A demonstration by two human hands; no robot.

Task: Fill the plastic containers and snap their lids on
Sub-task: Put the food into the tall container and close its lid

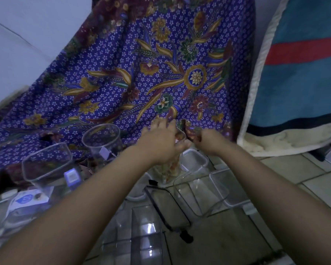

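My left hand (161,142) and my right hand (208,140) meet over a tall clear container (168,171) that holds pale, colourful pieces. Between them they pinch a small clear packet (182,131) with a dark edge; what is in it is too blurred to tell. The left thumb is under it and the right fingers are closed on its right side. An empty round clear container (101,140) and an empty rectangular one (46,163) stand to the left. Clear lids (194,159) lie just behind and right of the tall container.
A blue flowered cloth (141,73) hangs behind. A teal and red blanket (304,73) leans at the right. More clear containers (145,232), a dark-rimmed lid (166,207) and another clear lid (227,188) lie on the tiled floor (313,178) near me. Paper packets (27,199) lie at the left.
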